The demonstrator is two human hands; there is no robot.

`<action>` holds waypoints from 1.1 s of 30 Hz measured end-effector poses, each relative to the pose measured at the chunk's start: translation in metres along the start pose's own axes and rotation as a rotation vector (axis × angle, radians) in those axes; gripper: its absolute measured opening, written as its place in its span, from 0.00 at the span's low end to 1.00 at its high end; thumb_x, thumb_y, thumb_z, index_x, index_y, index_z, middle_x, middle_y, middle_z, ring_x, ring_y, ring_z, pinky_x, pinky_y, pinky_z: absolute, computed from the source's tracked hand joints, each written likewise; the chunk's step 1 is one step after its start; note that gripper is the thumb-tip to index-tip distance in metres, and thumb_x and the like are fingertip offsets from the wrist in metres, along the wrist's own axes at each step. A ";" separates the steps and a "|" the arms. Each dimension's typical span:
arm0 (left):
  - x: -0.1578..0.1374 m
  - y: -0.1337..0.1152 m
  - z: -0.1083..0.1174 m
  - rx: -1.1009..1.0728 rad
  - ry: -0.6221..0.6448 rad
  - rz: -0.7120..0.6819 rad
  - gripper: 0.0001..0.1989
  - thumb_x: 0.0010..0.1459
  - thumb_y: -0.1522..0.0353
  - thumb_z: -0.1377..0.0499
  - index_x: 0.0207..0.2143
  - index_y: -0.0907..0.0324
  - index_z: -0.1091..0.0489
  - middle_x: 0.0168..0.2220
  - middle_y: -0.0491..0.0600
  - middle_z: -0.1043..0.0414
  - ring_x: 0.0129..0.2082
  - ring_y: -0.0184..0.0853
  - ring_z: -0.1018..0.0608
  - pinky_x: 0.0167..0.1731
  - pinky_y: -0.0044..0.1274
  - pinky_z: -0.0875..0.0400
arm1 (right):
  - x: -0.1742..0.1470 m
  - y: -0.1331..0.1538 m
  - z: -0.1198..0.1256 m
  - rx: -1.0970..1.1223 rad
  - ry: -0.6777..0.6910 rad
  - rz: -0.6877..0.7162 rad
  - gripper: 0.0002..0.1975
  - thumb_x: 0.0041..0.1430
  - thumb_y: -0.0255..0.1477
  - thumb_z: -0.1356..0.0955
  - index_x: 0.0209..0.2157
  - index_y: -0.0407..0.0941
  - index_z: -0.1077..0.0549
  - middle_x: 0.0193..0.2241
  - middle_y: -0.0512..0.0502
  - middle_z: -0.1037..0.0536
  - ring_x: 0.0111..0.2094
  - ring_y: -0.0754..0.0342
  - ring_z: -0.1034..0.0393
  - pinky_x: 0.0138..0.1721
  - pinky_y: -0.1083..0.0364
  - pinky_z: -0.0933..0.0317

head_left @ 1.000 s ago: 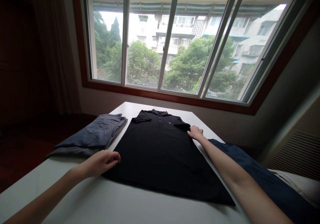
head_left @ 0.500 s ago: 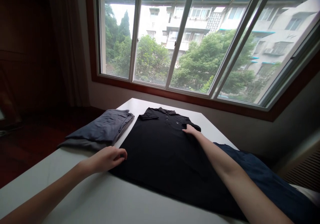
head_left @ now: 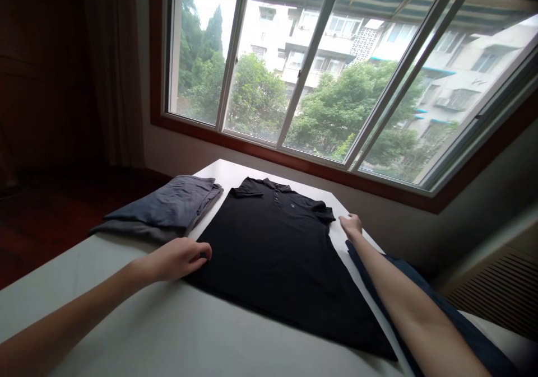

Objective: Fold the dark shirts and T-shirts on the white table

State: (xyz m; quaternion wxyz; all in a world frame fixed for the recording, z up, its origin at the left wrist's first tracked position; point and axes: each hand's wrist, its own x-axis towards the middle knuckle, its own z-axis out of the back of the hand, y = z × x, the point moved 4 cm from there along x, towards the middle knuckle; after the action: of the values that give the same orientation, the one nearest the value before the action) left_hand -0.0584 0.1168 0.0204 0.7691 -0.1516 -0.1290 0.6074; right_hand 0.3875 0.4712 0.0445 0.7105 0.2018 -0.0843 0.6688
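A black short-sleeved polo shirt [head_left: 273, 265] lies front up on the white table, its collar towards the window and its hem towards me. My left hand [head_left: 180, 258] is at the shirt's lower left edge, fingers loosely curled with a gap between thumb and index finger; I see no cloth pinched in it. Off the shirt, just right of its right sleeve [head_left: 325, 213], is my right hand [head_left: 351, 226], over the table with its fingers bent and loosely apart. That sleeve looks slightly rumpled.
Folded grey trousers or similar garments [head_left: 163, 206] are stacked on the white table [head_left: 138, 315] to the left. Dark blue cloth [head_left: 445, 315] lies along the right edge, partly under my right forearm. A wide window [head_left: 269, 80] stands behind the table, and a louvred unit [head_left: 500, 287] at right.
My right hand has moved right, off the shirt's chest near the sleeve, to beside the sleeve. The left hand has stayed nearly in place. The view has shifted slightly.
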 end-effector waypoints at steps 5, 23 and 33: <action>0.001 -0.007 -0.002 0.036 -0.013 -0.023 0.10 0.63 0.65 0.49 0.41 0.54 0.29 0.23 0.42 0.34 0.24 0.30 0.33 0.26 0.22 0.46 | -0.037 0.028 -0.059 -0.028 0.209 0.184 0.22 0.64 0.32 0.39 0.58 0.42 0.33 0.59 0.40 0.32 0.59 0.50 0.38 0.56 0.56 0.44; 0.241 0.001 0.003 0.419 -0.118 -0.056 0.13 0.59 0.70 0.45 0.46 0.60 0.26 0.54 0.56 0.32 0.56 0.43 0.32 0.55 0.31 0.37 | -0.058 0.016 -0.069 -0.118 0.127 0.159 0.16 0.63 0.30 0.42 0.43 0.42 0.26 0.47 0.37 0.24 0.51 0.44 0.32 0.57 0.43 0.51; 0.320 0.032 -0.016 0.419 -0.062 0.165 0.18 0.65 0.64 0.45 0.55 0.60 0.33 0.57 0.57 0.35 0.57 0.44 0.32 0.55 0.42 0.36 | -0.060 0.013 -0.070 -0.057 0.082 0.163 0.16 0.63 0.30 0.41 0.46 0.42 0.28 0.49 0.38 0.24 0.50 0.45 0.31 0.60 0.43 0.57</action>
State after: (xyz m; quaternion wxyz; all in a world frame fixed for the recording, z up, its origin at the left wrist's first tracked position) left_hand -0.0078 0.4343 -0.0023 0.7272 0.0201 -0.0106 0.6861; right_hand 0.3590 0.4443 -0.0402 0.6619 0.1467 -0.0903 0.7295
